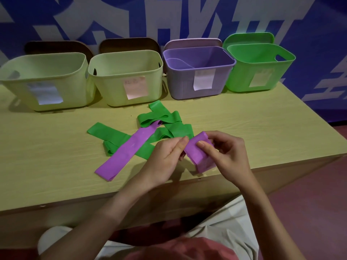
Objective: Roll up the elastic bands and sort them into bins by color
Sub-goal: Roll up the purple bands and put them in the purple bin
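left hand (167, 156) + right hand (223, 149) pinch purple band (199, 152) | lifted off surface (56, 147) (eases rolling) | purple bin (199, 76) awaits

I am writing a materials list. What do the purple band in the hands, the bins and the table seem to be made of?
Purple band: thin matte rubber or latex, it seems; it bends softly where both hands pinch it. Purple bin and green bin: moulded plastic, smooth, with rounded rims and a cut-out handle. Table: probably laminate board, with a pale printed wood grain.
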